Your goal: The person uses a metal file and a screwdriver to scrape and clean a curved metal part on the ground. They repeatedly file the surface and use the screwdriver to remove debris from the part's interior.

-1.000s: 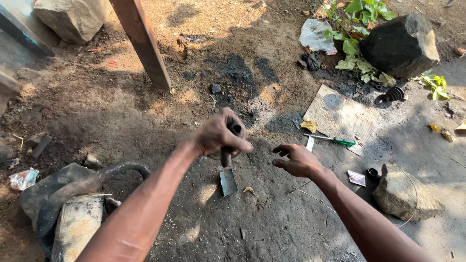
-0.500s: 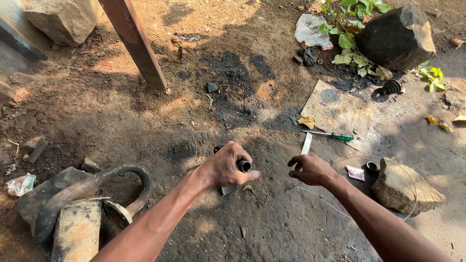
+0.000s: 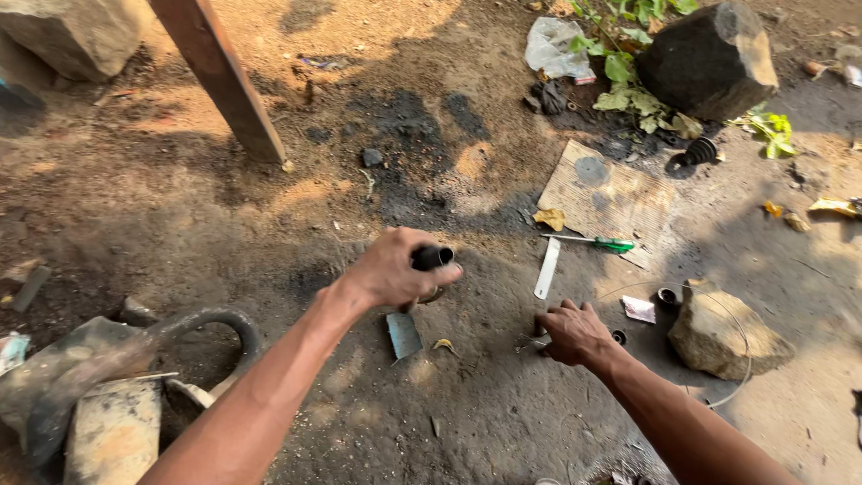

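Observation:
My left hand (image 3: 395,268) is closed around a short black tube (image 3: 432,258), held upright over the dirt ground. Just below it lies a small flat grey metal piece (image 3: 404,334). My right hand (image 3: 573,332) is down on the ground to the right, its fingers curled on a small metal object (image 3: 528,342) that is mostly hidden. A flat white metal strip (image 3: 546,268) lies just above the right hand, and a green-handled screwdriver (image 3: 602,242) rests beyond it on the edge of a cardboard sheet (image 3: 603,195).
A wooden post (image 3: 224,81) leans at the upper left. Stones stand at the lower right (image 3: 718,330), upper right (image 3: 709,58) and upper left (image 3: 72,31). A rubber tube (image 3: 211,323) and scrap lie at the lower left. Small black rings (image 3: 667,295) lie near the right stone.
Both hands have moved lower and closer to the ground. The right hand went from hovering open to pressing down on the ground by a small metal object; the left keeps the black tube.

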